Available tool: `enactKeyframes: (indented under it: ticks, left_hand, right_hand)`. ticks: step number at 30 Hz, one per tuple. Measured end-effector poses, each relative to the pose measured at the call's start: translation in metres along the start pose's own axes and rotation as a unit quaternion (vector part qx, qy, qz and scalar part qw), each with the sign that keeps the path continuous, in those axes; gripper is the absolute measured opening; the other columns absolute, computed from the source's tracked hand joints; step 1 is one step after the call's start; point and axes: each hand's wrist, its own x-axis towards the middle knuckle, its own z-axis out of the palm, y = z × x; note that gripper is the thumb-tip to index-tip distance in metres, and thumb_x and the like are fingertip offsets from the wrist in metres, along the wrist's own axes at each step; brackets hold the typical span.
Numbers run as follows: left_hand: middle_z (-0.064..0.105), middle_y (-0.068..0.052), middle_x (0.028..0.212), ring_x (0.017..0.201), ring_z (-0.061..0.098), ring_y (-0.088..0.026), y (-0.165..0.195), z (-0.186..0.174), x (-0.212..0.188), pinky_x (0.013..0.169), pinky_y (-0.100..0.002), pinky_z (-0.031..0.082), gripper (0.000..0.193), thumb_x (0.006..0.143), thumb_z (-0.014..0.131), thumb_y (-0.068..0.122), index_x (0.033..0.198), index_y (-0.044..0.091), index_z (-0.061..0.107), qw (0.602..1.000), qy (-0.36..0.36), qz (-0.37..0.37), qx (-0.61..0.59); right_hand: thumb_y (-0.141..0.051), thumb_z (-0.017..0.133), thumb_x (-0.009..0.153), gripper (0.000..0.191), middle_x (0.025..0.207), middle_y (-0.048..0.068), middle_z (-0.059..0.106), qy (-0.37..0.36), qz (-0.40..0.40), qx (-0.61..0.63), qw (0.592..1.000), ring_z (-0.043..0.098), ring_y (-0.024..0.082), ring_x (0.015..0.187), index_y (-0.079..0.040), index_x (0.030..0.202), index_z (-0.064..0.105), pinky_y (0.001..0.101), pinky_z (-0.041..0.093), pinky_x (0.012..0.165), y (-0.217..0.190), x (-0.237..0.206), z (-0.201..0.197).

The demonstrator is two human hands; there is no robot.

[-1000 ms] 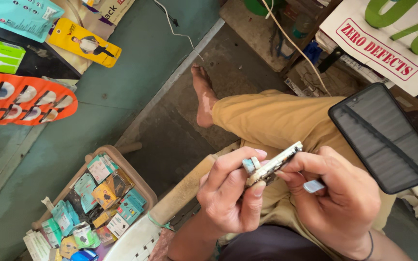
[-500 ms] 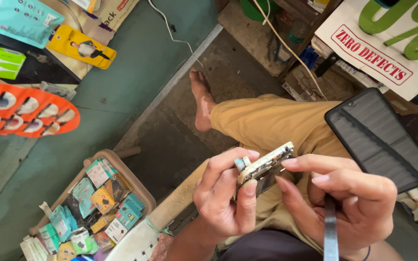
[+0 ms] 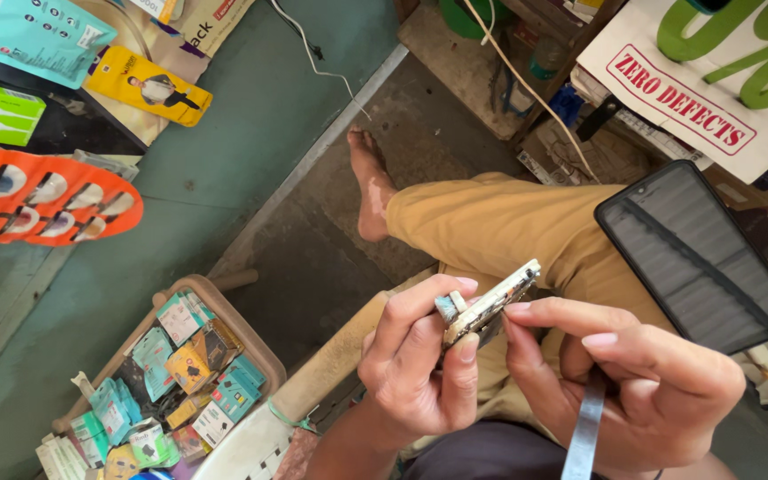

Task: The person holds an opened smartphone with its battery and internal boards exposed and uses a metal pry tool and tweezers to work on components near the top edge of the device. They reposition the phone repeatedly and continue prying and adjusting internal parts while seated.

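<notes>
My left hand (image 3: 420, 369) grips a thin opened phone body (image 3: 491, 302) edge-on, thumb and fingers pinching its lower end. My right hand (image 3: 642, 382) touches the phone's upper edge with its forefinger and holds a flat metal tool (image 3: 584, 431) that points down out of the palm. A black phone screen panel (image 3: 700, 258) lies on my knee to the right, apart from both hands. My leg in tan trousers (image 3: 500, 222) stretches below the hands.
A box (image 3: 251, 342) of several small colourful packets sits at lower left. Packaged accessories (image 3: 42, 200) hang on the left wall. My bare foot (image 3: 371, 187) rests on the concrete floor. A white sign (image 3: 695, 80) and cables are at upper right.
The phone body stays in my left hand. My right hand has closed over its upper edge, and the metal tool now points downward from the palm.
</notes>
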Motion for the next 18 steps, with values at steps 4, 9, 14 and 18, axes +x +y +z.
enactKeyframes:
  ticks: [4, 9, 14, 18]
  left_hand:
    - [0.068, -0.017, 0.124, 0.095, 0.075, -0.024, -0.001, 0.001, 0.001, 0.077, -0.028, 0.063, 0.022, 0.108, 0.061, 0.012, 0.114, -0.008, 0.068, 1.0, 0.002, 0.006, 0.005]
    - [0.067, -0.018, 0.124, 0.096, 0.075, -0.025, -0.001, 0.0, 0.001, 0.078, -0.029, 0.063, 0.022, 0.108, 0.06, 0.012, 0.115, -0.008, 0.068, 1.0, 0.0, 0.009, 0.014]
    - [0.067, -0.017, 0.123, 0.098, 0.075, -0.026, -0.002, 0.0, 0.0, 0.079, -0.03, 0.063, 0.022, 0.107, 0.061, 0.011, 0.116, -0.008, 0.068, 1.0, 0.002, 0.003, 0.014]
    - [0.067, -0.017, 0.122, 0.097, 0.075, -0.026, -0.003, 0.001, 0.0, 0.079, -0.03, 0.063, 0.021, 0.107, 0.061, 0.011, 0.114, -0.007, 0.067, 1.0, 0.005, 0.0, 0.019]
  right_hand:
    - [0.007, 0.083, 0.075, 0.069, 0.097, 0.028, 0.071, 0.009, 0.009, -0.003, 1.0, 0.049, -0.001, 0.05, -0.006, 0.117, 0.03, 0.0157, 0.041, 0.047, -0.001, 0.0, 0.004]
    - [0.007, 0.084, 0.075, 0.069, 0.096, 0.028, 0.072, 0.022, 0.025, -0.004, 0.999, 0.051, -0.001, 0.051, -0.006, 0.115, 0.03, 0.0151, 0.042, 0.047, -0.003, 0.0, 0.007]
    - [0.007, 0.085, 0.074, 0.068, 0.097, 0.028, 0.072, 0.019, 0.025, -0.006, 0.999, 0.05, -0.001, 0.051, -0.005, 0.112, 0.029, 0.0145, 0.04, 0.047, -0.002, 0.0, 0.009]
    - [0.007, 0.085, 0.074, 0.066, 0.099, 0.029, 0.072, 0.048, 0.057, -0.009, 0.997, 0.048, -0.002, 0.05, -0.006, 0.108, 0.029, 0.0148, 0.04, 0.048, -0.002, -0.005, 0.016]
